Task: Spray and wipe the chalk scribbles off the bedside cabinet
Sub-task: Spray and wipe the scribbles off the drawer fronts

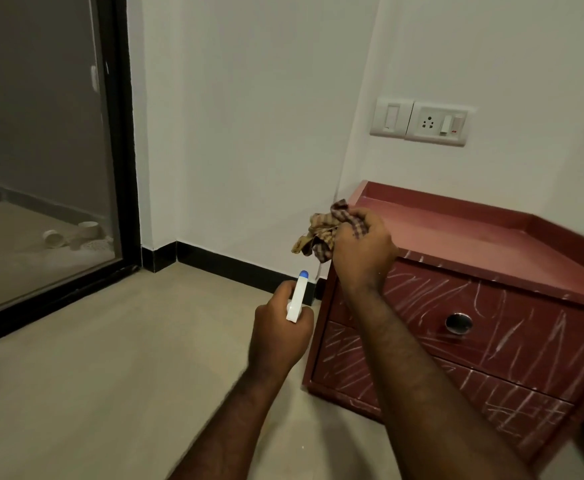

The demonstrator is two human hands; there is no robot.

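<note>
**Both grips loaded at the cabinet's corner**

Right grip (363, 249) is curled tight round a bunched checked cloth (318, 233), up at the front left corner of the bedside cabinet (474, 237); whether the cloth touches the wood, can't tell. Left grip (280, 327) sits lower, just left of the cabinet, fingers wrapped round the white spray bottle (297, 299), blue tip uppermost. Chalk scribbles (543, 341) run white across both drawer fronts, around the round metal knob (458, 323). The cabinet stands on the pale floor (110, 375), a switch-and-socket panel (422, 121) on the wall above, a glass door (41, 150) off left.
</note>
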